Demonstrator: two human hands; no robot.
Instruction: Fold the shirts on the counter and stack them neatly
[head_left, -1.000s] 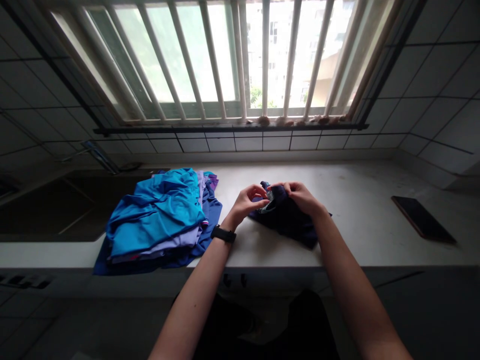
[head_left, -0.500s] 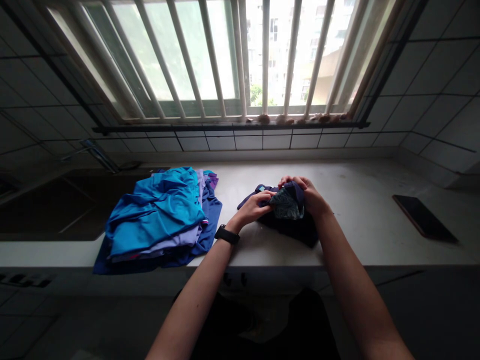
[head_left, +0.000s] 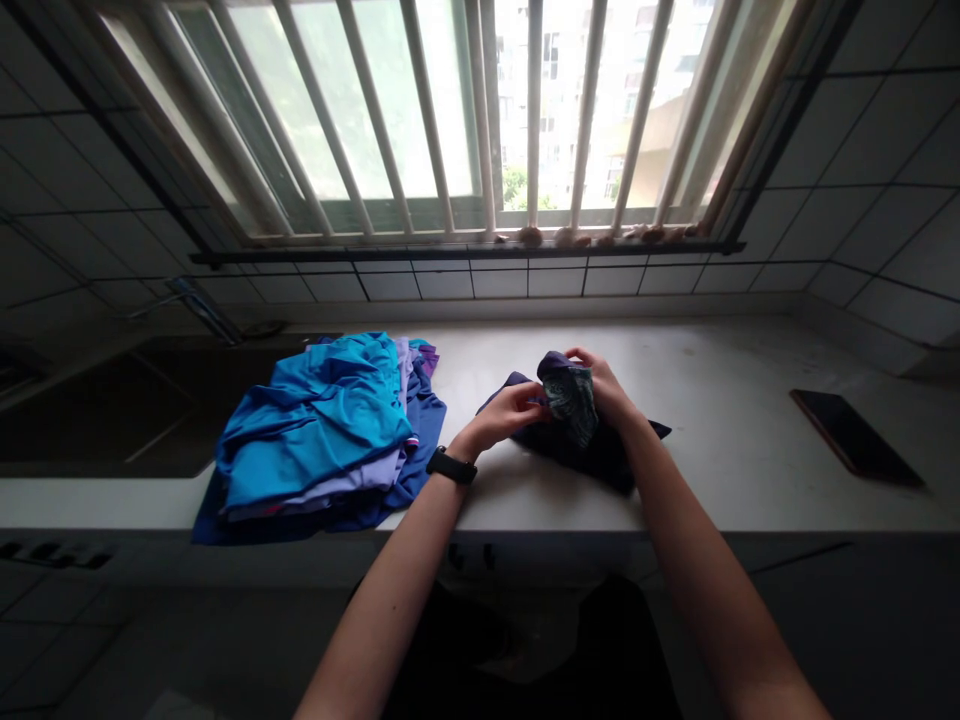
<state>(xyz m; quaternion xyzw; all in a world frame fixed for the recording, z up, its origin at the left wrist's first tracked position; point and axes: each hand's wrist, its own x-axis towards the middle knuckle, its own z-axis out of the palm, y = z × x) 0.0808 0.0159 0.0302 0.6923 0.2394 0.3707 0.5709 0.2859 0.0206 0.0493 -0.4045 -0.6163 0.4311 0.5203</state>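
A dark navy garment [head_left: 581, 445] lies bunched on the pale countertop [head_left: 720, 420] in front of me. Its patterned teal-grey inner part [head_left: 571, 395] is turned up between my hands. My left hand [head_left: 514, 412], with a black watch on the wrist, pinches the cloth at its left side. My right hand [head_left: 604, 385] is closed on the garment's upper right part, fingers curled over the fabric. Both hands rest just above the counter.
A pile of bright blue, lilac and dark blue clothes [head_left: 322, 430] lies to the left, overhanging the counter's front edge. A dark sink [head_left: 112, 410] with a tap sits further left. A dark phone [head_left: 855, 450] lies at the right. A barred window stands behind.
The hands have worked the garment, turning its patterned inner part further up and out. A dark corner of cloth now spreads to the right on the counter.
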